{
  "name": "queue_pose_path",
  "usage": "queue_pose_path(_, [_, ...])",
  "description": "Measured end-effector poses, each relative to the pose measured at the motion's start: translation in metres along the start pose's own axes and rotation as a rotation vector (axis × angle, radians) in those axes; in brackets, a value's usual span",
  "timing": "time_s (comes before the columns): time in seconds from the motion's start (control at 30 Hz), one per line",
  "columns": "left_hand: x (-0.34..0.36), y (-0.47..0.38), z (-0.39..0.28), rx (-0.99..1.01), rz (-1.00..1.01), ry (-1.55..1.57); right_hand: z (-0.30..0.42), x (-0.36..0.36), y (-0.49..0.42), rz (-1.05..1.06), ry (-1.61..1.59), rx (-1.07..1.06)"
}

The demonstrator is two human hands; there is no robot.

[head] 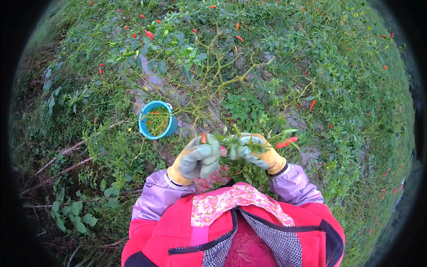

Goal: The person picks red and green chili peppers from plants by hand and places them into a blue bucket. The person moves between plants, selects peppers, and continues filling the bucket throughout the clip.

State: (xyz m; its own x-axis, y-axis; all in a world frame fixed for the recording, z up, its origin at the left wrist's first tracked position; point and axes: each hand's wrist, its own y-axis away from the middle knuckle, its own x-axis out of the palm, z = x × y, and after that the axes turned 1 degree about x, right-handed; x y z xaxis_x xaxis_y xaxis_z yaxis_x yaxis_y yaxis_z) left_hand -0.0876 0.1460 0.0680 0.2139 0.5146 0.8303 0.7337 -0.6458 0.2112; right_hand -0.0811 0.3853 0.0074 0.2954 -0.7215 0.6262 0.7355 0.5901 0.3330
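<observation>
Both my hands are in coated work gloves, close together in front of my chest. My left hand (pixel 200 157) has curled fingers, with a small red chili pepper (pixel 203 138) at its fingertips. My right hand (pixel 255 150) is closed around a leafy chili sprig (pixel 257 147). A larger red chili pepper (pixel 287 143) and a green chili pepper (pixel 289 131) stick out to the right of that hand. Blur hides just what lies between the two hands. Up and left of my left hand, a blue bucket (pixel 173 125) holds green and some red chilies.
Bare, forked chili plant branches (pixel 218 87) spread just ahead of my hands and reach over the bucket. Chili plants with red and green fruit (pixel 166 33) stand beyond. Dry stalks (pixel 71 149) lie among weeds at the left. Grey ground sheeting (pixel 150 71) shows between plants.
</observation>
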Motion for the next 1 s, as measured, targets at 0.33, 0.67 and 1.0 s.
queue_pose_path(0.33, [0.006,0.012,-0.008,0.144,-0.184,-0.304,0.03,0.017,-0.001,-0.081,0.645,-0.32])
queue_pose_path(0.67, [0.029,0.01,0.002,0.448,-0.403,-0.942,0.032,0.036,-0.012,-0.17,1.003,-0.423])
queue_pose_path(1.0, [0.031,0.011,0.002,0.462,-0.497,-1.064,0.016,0.033,-0.013,-0.215,1.295,-0.592])
